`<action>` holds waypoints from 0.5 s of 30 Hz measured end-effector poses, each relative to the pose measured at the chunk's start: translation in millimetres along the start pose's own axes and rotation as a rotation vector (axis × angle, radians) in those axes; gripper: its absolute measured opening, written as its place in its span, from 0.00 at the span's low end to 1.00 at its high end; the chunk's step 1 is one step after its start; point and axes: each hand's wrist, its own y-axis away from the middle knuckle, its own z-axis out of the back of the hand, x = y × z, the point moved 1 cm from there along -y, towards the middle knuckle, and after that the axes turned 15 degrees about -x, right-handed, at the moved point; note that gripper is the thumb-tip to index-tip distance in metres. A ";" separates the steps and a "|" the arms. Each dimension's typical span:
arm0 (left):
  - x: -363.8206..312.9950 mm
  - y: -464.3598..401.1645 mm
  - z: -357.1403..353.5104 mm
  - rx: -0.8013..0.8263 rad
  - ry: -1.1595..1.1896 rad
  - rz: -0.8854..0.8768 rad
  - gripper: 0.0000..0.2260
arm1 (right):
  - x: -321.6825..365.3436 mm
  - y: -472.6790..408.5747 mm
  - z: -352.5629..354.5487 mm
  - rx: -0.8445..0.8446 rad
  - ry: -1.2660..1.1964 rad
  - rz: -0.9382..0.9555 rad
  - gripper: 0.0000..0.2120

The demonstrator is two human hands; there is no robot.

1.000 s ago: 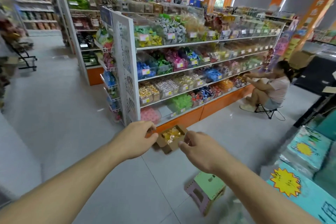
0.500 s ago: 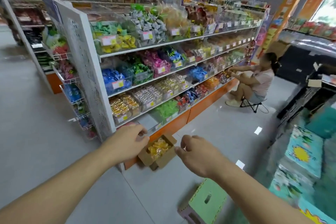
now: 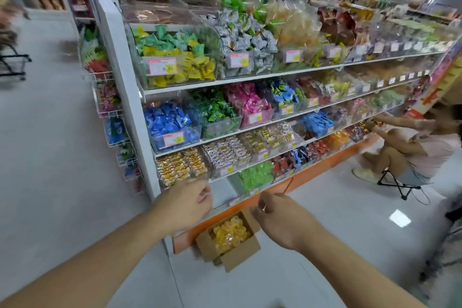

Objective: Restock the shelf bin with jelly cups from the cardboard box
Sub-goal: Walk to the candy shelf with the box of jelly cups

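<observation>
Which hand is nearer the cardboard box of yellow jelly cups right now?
Right, narrowly. The right hand hangs beside the cardboard box, by its upper right corner. The left hand sits farther up and left, in front of the shelf's lowest row.

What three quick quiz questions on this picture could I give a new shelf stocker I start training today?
1. True or false: the cardboard box stands open on the floor by the shelf's orange base.
2. What colour are the jelly cups in it?
A. blue B. yellow C. pink
3. Fill in: the empty clear bin sits on the ____ shelf, left of the green sweets.

Key: 1 true; 2 B; 3 bottom.
</observation>
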 end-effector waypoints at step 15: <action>40.4 -168.7 -63.5 -0.007 0.013 0.102 0.09 | -15.8 -225.0 -39.2 0.160 0.000 0.134 0.16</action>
